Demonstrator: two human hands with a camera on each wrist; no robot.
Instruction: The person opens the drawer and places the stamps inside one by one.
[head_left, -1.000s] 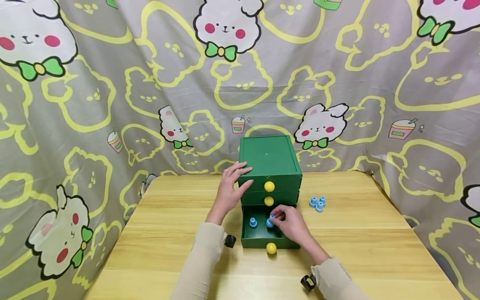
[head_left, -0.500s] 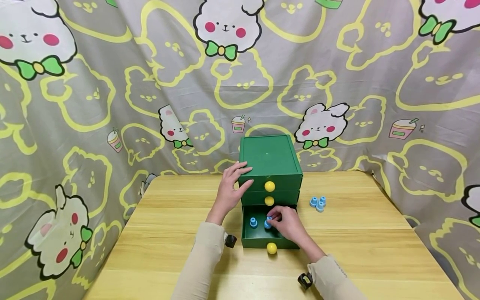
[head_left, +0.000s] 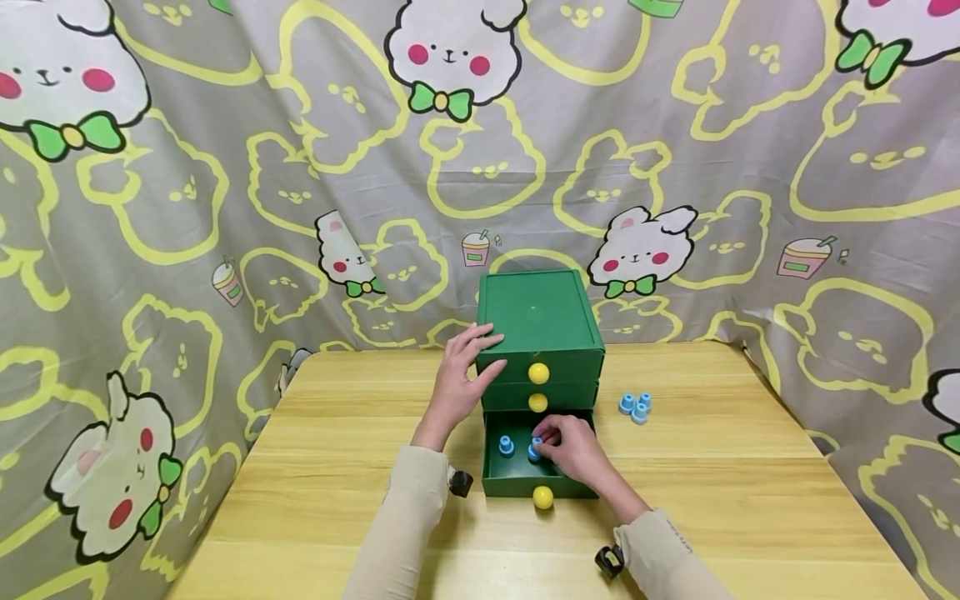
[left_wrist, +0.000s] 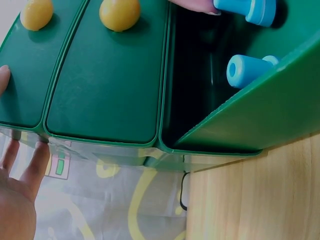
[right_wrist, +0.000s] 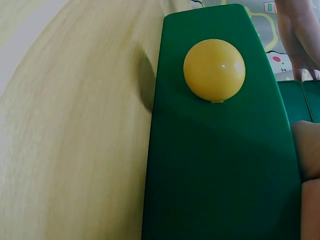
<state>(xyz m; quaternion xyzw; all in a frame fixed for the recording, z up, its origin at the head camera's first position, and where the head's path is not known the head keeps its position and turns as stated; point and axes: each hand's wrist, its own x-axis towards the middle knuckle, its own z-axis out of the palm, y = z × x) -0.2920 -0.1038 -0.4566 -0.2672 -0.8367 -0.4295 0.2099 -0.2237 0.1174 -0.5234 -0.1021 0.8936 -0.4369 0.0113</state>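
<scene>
– How is your light?
– Bright over your table (head_left: pixel 315 500), palest toward its near edge.
– Shadows?
– Your drawer (left_wrist: pixel 270 107) turns near-black inside, left wrist view; in the right, you get a glint on its yellow knob (right_wrist: pixel 214 71).

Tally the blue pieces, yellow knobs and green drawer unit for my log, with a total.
Blue pieces: 5 (2 in the open drawer, 3 on the table)
Yellow knobs: 3
Green drawer unit: 1
Total: 9

The glossy knob (right_wrist: pixel 215 70) and smooth drawer (right_wrist: pixel 217 160) look plastic.
</scene>
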